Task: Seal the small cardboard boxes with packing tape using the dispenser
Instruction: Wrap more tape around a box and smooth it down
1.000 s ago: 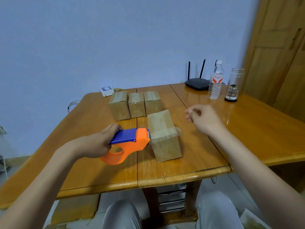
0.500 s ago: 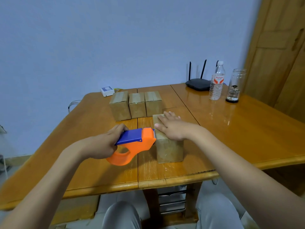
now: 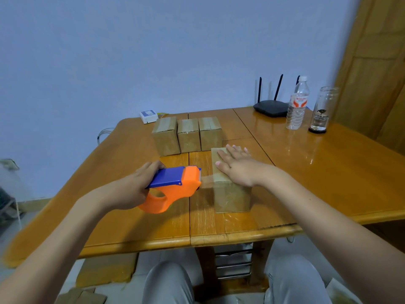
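Note:
A small cardboard box (image 3: 231, 196) stands near the front edge of the wooden table (image 3: 328, 172). My right hand (image 3: 236, 166) lies flat on its top with straight fingers. My left hand (image 3: 133, 187) grips the handle of the orange and blue tape dispenser (image 3: 175, 185), which sits just left of the box. A clear strip of tape (image 3: 207, 179) stretches from the dispenser's mouth to the box's top left edge. Three more small boxes (image 3: 188, 137) stand in a row behind, with tape on their tops.
A black router (image 3: 270, 108), a plastic water bottle (image 3: 297, 104) and a glass jar (image 3: 321, 110) stand at the table's back right. A small white box (image 3: 149, 116) lies at the back edge. Flat cardboard (image 3: 107, 270) lies on the floor under the table.
My right hand came down from the air onto the box top and now presses it flat. The dispenser has drawn a little away to the left, with tape stretched out from it.

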Tool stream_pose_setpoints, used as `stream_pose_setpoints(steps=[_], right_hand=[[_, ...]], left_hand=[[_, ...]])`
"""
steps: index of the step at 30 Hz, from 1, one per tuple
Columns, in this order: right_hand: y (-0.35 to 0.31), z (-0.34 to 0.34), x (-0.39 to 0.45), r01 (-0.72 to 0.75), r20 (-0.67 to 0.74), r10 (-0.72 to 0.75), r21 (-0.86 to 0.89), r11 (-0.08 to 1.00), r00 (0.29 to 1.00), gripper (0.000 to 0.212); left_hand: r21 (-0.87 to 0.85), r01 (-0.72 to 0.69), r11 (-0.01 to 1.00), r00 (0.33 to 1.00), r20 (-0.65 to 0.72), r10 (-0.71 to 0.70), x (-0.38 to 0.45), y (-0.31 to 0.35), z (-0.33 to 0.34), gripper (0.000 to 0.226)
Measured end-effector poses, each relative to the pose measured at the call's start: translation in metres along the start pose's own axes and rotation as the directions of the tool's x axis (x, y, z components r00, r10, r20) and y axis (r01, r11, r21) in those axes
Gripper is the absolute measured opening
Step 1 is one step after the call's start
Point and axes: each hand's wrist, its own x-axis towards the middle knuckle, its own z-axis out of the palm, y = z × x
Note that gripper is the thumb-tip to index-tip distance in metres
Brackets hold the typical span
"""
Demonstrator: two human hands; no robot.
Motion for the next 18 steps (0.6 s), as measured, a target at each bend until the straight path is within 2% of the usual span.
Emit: stream_pose_setpoints(steps=[1,4,6,12,15,18], right_hand=[[0.0,0.0,-0.001,0.003,-0.002,-0.003,-0.003,1.0,1.0,0.062],[-0.001,-0.002,-0.002,-0.002,0.003,0.002,-0.02,1.0,1.0,0.062],[-0.002,-0.004,-0.003,-0.018,0.028,0.019,-0.041,0.999,0.999,0.062],[-0.035,-0.022,0.007,-0.091,0.058,0.102,-0.172,0.981,0.993,0.065],[-0.046,-0.013,0.006,-0.147,0.085,0.158,-0.128,0.981,0.984,0.077],[-0.039,-0.003,0.0,-0.144,0.06,0.149,-0.079,0.986,0.987,0.072]], left_hand=[[0.057,0.023,0.998,1.0,-0.002,-0.023,-0.001,-0.004,0.001,0.052],[0.063,0.02,0.998,0.998,-0.059,-0.017,-0.009,-0.008,-0.002,0.046],[0.135,0.013,0.991,0.999,-0.05,-0.007,-0.007,-0.003,0.001,0.04],[0.44,0.018,0.898,1.0,-0.017,-0.012,0.011,0.017,-0.001,0.051],[0.487,0.002,0.874,1.0,0.004,-0.004,0.016,0.026,-0.004,0.053],[0.518,0.005,0.855,1.0,0.022,-0.019,0.018,0.027,-0.008,0.055]])
